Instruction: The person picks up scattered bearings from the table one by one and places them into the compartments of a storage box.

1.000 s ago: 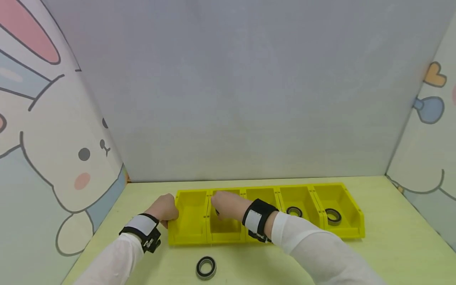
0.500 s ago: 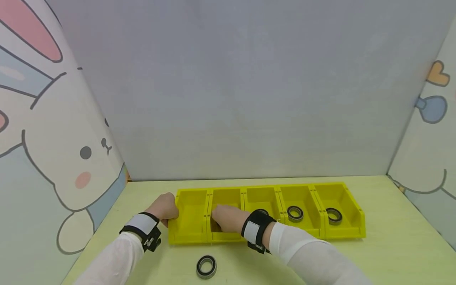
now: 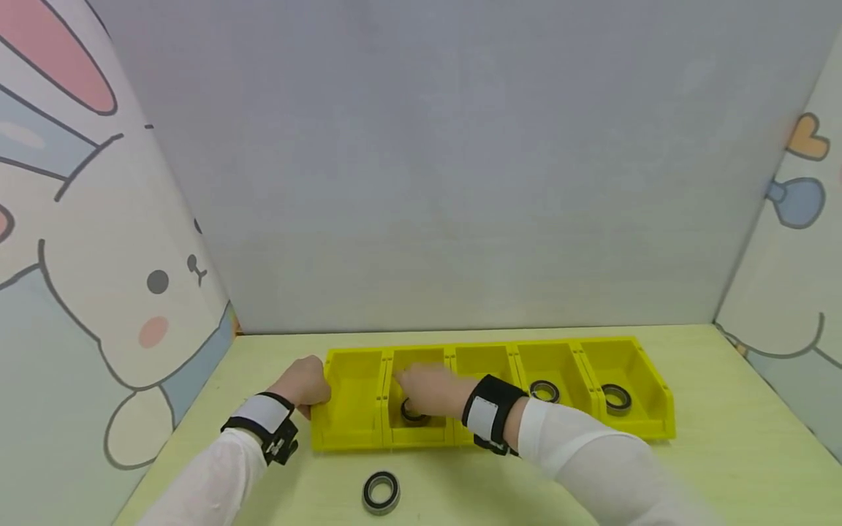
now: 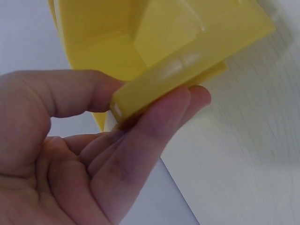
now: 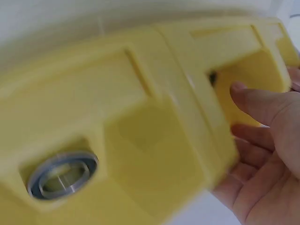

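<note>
A row of joined yellow bins [image 3: 349, 443] stands on the table. My left hand [image 3: 304, 381] grips its left end wall; in the left wrist view, thumb and fingers pinch the yellow rim [image 4: 173, 65]. My right hand [image 3: 434, 389] is over the second bin from the left, just above a black-and-silver ball bearing [image 3: 409, 419] lying in it. The right wrist view shows the right thumb [image 5: 255, 101] and fingers apart, holding nothing. Another bearing [image 5: 35, 185] lies in a neighbouring bin in that view. On the table before the row lies one more bearing [image 3: 381, 510].
The fourth and fifth bins hold one bearing each, the fourth bin's bearing [image 3: 534, 393] and the fifth bin's bearing [image 3: 616, 411]. My right wrist covers part of the third bin. A grey backdrop [image 3: 447, 183] rises behind the table, with printed panels [image 3: 99, 307] at both sides.
My right hand lowered into the second bin, let go of a bearing there, and has lifted slightly back up and right. My left hand stays in place.
</note>
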`<state>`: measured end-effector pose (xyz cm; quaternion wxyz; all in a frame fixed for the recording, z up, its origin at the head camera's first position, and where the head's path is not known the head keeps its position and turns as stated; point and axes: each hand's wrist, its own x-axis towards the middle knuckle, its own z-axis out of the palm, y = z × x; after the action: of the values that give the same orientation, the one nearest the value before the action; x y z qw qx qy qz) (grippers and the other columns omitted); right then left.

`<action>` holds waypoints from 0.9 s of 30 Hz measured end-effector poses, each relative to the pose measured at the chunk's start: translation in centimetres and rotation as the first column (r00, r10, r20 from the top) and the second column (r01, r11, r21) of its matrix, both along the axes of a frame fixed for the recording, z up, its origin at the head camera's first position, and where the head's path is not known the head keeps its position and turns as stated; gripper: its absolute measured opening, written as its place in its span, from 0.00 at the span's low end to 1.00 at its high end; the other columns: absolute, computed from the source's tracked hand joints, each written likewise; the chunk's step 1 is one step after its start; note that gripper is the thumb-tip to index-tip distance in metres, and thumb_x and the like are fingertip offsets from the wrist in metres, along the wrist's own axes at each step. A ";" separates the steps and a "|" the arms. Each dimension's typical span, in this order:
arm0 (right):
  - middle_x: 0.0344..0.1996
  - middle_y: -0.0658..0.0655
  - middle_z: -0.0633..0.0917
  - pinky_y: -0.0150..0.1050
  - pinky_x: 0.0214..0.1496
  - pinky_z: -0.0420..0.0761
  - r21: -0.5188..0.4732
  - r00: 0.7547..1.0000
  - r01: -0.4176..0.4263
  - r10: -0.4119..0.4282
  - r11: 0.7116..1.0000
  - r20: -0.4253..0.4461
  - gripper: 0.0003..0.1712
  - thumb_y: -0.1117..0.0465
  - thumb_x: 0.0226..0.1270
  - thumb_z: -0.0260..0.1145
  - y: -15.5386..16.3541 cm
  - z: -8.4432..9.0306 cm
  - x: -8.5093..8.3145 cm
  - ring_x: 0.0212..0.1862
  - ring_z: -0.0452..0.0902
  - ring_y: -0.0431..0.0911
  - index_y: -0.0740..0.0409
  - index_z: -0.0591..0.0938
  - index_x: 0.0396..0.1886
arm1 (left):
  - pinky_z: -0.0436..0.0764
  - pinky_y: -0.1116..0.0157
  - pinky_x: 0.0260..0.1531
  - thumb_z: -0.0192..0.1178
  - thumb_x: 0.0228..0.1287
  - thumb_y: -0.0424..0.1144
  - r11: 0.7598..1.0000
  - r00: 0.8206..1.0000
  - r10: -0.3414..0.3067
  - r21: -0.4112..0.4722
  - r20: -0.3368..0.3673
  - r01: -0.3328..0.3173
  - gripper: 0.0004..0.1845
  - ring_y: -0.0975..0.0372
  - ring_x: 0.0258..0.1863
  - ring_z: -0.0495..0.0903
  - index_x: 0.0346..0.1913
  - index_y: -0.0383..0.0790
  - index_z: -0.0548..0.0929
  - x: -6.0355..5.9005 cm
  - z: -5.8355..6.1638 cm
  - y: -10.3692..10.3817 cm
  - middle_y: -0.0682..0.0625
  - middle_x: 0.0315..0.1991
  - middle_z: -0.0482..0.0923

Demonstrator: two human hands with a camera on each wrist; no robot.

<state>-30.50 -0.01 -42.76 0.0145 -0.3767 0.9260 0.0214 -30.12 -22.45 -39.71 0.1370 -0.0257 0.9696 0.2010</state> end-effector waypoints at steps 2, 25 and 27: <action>0.59 0.57 0.76 0.30 0.36 0.81 -0.009 0.999 -0.015 0.015 1.000 -0.041 0.39 0.51 0.63 0.64 0.4 1.6 0.7 0.53 0.77 0.47 0.52 0.61 0.71 | 0.83 0.62 0.20 0.54 0.50 0.25 1.000 1.000 0.007 0.009 0.004 -0.007 0.04 0.57 0.13 0.81 0.30 0.29 0.72 -0.1 0.0 -0.1 0.42 0.23 0.75; 0.75 0.52 0.49 0.45 0.68 0.66 0.033 0.836 -0.525 0.508 0.850 0.206 0.38 0.40 0.70 0.48 1.1 -2.9 9.3 0.75 0.45 0.50 0.41 0.48 0.75 | 0.83 0.61 0.20 0.54 0.50 0.25 1.000 1.000 -0.021 0.015 -0.021 0.022 0.02 0.57 0.13 0.81 0.28 0.29 0.72 -0.5 -0.8 -0.3 0.43 0.21 0.76; 0.75 0.53 0.49 0.44 0.67 0.66 0.021 0.843 -0.506 0.489 0.863 0.224 0.39 0.40 0.69 0.48 1.2 -3.1 9.2 0.75 0.46 0.51 0.41 0.49 0.75 | 0.83 0.61 0.20 0.54 0.50 0.25 1.000 1.000 -0.015 0.015 -0.020 0.015 0.03 0.57 0.13 0.81 0.29 0.29 0.72 -0.5 -0.8 -0.2 0.42 0.22 0.75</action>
<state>-21.32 1.16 -45.88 0.1213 -0.6030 0.7882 0.0210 -30.62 -22.69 -40.48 0.1292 -0.0153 0.9695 0.2076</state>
